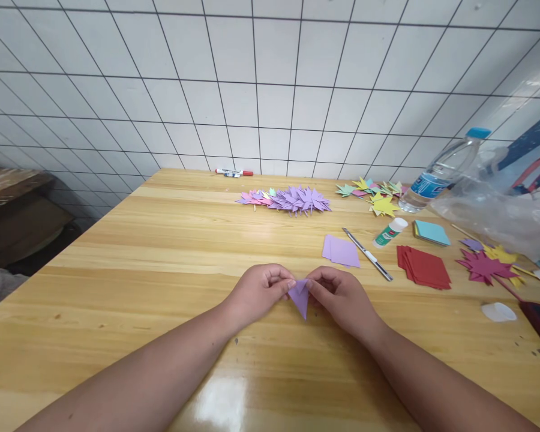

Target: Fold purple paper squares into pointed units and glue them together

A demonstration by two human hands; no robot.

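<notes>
Between my two hands is a small piece of purple paper (299, 298), folded to a kite-like shape with its point towards me. My left hand (261, 294) pinches its upper left corner between thumb and fingers. On the other side, my right hand (342, 297) is closed on the upper right corner in the same way. Just beyond my right hand lie loose purple paper squares (342, 251). A utility knife (368, 254) rests slantwise to the right of them.
Red paper squares (423, 267), a glue stick (390, 233) and blue paper squares (432, 232) lie to the right. Folded purple paper pieces (299, 200) are heaped near the tiled wall. A water bottle (445, 171) stands by a plastic bag (513, 210). Markers (234, 173) lie at the table's back edge.
</notes>
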